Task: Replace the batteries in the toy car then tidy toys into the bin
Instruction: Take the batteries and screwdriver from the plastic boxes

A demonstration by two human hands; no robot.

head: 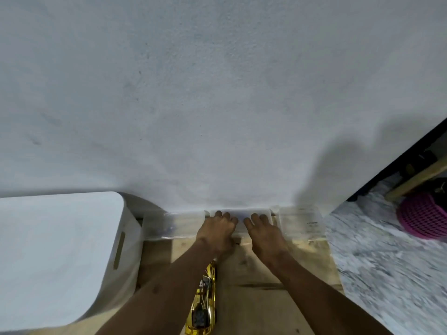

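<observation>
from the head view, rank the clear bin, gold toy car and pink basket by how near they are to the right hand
1. clear bin: against the wall; the right hand rests on it.
2. gold toy car: on the wooden board, nearer the person, to the hand's left.
3. pink basket: far right, on the floor.

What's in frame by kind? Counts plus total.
Hands: 2 (left hand, right hand), both on the clear bin
Clear bin: 1
Gold toy car: 1
White box: 1
Pink basket: 1
Total: 6
</observation>
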